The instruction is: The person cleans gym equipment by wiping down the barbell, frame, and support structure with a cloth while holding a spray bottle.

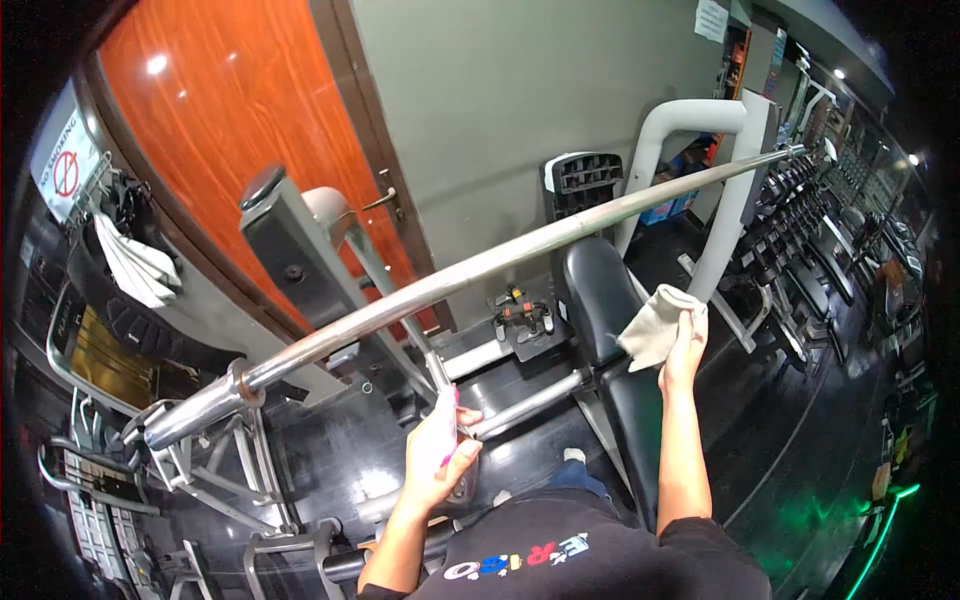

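The right hand's [684, 348] grip pinches a beige cloth [655, 325] beside a black backrest pad [595, 290]; the left's [432, 450] curls around a mostly hidden pink object [447, 461]. Shirt [600, 562]: "ERIGO". Wall sign [66, 172]: "NO SMOKING".

Cloth [655, 328]: pale, greyish-beige, plain, with no pattern to be seen. Gripped along its right side in the right hand [683, 352]; top edge folded over and rounded, the rest spread leftward and down to a loose, uneven lower corner. Creased, soft, tilted. Shows in front of the black pads; contact with them can't be told.

Pink item [447, 461]: mostly hidden within the left hand [432, 455], only slim bits of bright pink showing at the fingers. Held roughly upright, well apart from the cloth. Kind unclear.
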The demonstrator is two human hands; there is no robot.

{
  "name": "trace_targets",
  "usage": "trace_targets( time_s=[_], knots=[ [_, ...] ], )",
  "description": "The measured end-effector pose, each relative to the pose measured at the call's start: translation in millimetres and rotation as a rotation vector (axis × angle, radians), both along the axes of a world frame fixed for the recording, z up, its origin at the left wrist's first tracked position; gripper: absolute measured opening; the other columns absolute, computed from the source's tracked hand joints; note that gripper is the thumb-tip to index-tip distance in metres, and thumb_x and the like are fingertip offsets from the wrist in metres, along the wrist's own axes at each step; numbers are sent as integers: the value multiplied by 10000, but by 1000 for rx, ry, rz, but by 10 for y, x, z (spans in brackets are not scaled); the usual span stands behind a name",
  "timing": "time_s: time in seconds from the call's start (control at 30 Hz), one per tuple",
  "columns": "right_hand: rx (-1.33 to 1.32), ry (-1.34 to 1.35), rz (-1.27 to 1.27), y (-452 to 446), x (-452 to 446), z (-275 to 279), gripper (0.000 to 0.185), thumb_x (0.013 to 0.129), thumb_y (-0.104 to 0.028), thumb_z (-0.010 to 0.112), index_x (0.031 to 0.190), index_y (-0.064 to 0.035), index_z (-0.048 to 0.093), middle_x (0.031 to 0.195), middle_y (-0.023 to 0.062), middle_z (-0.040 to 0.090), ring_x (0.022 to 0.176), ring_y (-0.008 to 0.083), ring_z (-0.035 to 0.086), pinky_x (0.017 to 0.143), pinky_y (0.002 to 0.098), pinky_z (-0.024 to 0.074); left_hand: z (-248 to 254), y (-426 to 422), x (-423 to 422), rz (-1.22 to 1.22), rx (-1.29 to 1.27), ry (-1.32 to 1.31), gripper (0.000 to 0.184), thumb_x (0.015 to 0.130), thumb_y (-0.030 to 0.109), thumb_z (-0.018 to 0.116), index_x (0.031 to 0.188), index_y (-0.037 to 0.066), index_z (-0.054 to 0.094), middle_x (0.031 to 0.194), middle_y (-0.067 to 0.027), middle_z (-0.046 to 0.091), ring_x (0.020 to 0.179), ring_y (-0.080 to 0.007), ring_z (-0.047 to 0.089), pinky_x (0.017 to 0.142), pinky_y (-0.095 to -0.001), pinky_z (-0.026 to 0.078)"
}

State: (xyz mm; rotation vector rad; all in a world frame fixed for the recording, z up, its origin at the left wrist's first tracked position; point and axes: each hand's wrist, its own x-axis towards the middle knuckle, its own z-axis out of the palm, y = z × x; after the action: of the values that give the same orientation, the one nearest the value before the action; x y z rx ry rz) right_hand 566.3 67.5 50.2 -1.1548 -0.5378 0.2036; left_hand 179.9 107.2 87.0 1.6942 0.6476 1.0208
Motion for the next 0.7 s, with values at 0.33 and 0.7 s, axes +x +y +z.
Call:
trace_targets(
  time_s=[0.33, 0.7],
  knots=[
    [-147, -152, 107, -341, 642, 233, 218, 969, -108, 465, 1149, -17, 548, 1094, 59, 586, 1053, 153, 551, 956, 316, 413, 483, 385, 1151, 91, 170, 123, 797, 900, 416, 645, 1478, -3, 291, 897, -107, 608, 751, -163, 625, 701, -305, 544],
    [-193, -234, 259, -69, 1375, 135, 230, 965, -111, 466, 1147, 2, 550, 1127, 88, 582, 1070, 178, 556, 952, 327, 423, 561, 393, 2133, 209, 232, 390, 712, 846, 307, 659, 1420, -2, 372, 876, -107, 650, 842, -285, 642, 781, -364, 516]
  ],
)
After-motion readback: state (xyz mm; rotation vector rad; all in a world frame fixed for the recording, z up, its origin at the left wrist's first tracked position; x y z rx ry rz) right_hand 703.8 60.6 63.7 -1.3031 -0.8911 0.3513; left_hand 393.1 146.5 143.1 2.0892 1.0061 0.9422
